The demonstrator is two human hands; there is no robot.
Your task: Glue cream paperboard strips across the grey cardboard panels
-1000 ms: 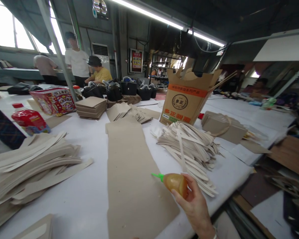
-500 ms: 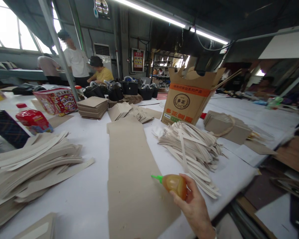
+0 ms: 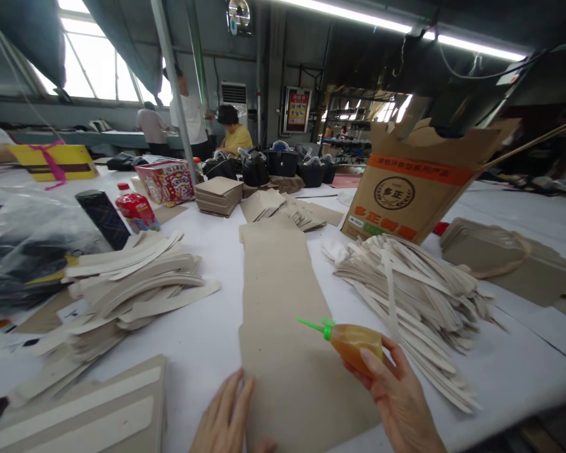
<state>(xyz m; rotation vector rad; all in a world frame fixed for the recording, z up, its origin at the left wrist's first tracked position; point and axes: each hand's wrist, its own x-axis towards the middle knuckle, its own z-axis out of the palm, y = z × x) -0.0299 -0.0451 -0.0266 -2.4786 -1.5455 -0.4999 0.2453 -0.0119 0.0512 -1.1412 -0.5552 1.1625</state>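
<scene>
Newly in view, bottom centre: the left hand [image 3: 224, 412], fingers slightly apart, at the grey board [image 3: 283, 283]'s left edge. Right hand [image 3: 396, 390], lower right, grips an amber bottle [image 3: 353, 340]. White tabletop [image 3: 207, 333] shows between board and left-side strips [image 3: 141, 286].

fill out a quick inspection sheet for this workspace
Surface: white tabletop, partly covered.
Job's things: amber plastic squeeze bottle with green nozzle; long flat grey-brown board material.
Clutter: pale curved strips piled at left and right; tall brown cardboard box with orange band.
Hands: left hand at the board material's left edge, fingers extended; right hand gripping the bottle.
Cables: thin dark cable hanging near the ceiling light.
Surroundings: person in yellow top near black bags.
</scene>
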